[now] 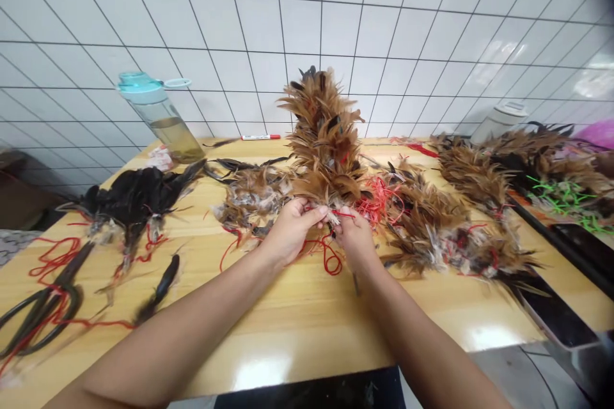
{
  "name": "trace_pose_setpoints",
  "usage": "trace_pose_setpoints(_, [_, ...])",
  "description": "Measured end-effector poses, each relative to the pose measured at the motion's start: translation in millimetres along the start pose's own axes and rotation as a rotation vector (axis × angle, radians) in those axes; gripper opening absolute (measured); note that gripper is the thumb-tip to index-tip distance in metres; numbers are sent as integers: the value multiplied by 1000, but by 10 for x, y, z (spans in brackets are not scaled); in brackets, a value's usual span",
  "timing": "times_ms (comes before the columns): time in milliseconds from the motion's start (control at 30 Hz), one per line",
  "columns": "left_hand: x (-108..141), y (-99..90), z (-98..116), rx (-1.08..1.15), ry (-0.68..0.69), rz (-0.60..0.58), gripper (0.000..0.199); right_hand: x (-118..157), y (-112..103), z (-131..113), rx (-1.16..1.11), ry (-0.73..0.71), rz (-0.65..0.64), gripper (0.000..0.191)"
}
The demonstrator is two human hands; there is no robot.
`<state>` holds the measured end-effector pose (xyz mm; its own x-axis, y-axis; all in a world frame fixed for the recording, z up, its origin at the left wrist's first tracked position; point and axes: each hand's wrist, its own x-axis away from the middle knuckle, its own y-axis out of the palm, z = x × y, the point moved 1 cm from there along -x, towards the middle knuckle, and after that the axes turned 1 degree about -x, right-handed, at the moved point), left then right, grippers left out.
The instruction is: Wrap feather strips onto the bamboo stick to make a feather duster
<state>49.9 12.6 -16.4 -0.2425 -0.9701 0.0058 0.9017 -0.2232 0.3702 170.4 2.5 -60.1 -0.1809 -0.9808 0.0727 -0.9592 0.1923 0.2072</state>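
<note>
Nearby, black feathers (139, 195), scissors (41, 310) and a water bottle (165, 118) are crowding the left, while brown clumps (425, 208) and a phone (559, 310) are filling the right; a red string tangle (378, 201) is pressing close beside the right hand (357, 239). At the table's (288, 345) middle, the feather bundle (326, 134) is stretching toward the wall (398, 32), bushy brown with dark flecks. The left hand (292, 230) is pinching its pale quills (332, 218) between thumb and fingers; whether the right hand's fingers are clamping red string, I cannot tell

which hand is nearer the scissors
Left. The left hand is to the right of the scissors and farther back on the table; the right hand is farther right still.
</note>
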Motion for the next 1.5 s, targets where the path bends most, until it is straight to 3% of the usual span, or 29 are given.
trace_pose_setpoints(333, [-45, -49, 11, -6, -1, 51, 22, 60, 44, -193, -187, 176, -27, 33])
trace_pose_setpoints(700, [-64, -26, -74, -115, 17, -7, 17, 48, 39, -179, -146, 187, -13, 30])
trace_pose_setpoints(1000, [-59, -16, -104, -174, 9, 14, 10, 19, -4, -76, 12, 93, 26, 51])
trace_pose_setpoints(1300, [-29, 36, -81, -125, -73, 92, 11, 28, -11, -43, 118, -68, -60, 48])
trace_pose_setpoints(1500, [-32, 45, -88, -108, -94, 133, 13, 43, -7, -66, 138, -54, -53, 49])
